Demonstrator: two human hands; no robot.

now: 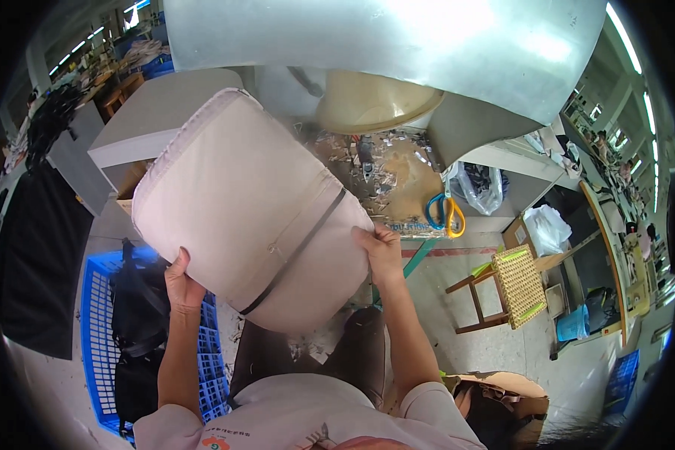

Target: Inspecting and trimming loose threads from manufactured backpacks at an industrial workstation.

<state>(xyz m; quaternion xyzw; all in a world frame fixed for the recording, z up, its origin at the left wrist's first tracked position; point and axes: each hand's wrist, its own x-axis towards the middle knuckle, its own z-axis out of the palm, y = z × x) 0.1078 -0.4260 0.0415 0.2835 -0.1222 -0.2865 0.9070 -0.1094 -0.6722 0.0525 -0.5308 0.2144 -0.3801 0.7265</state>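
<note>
Two hands hold a pale pink padded bag up in front of the person, above the lap: the left hand grips its lower left edge, the right hand clasps its right edge. A dark strap runs slantwise across the bag's face. Below left, a blue crate holding dark bags sits just beside the left forearm. Behind the bag's right edge lies a littered worktable with blue-and-yellow scissors near its rim. Bare floor opens to the right, where a woven stool stands well apart.
</note>
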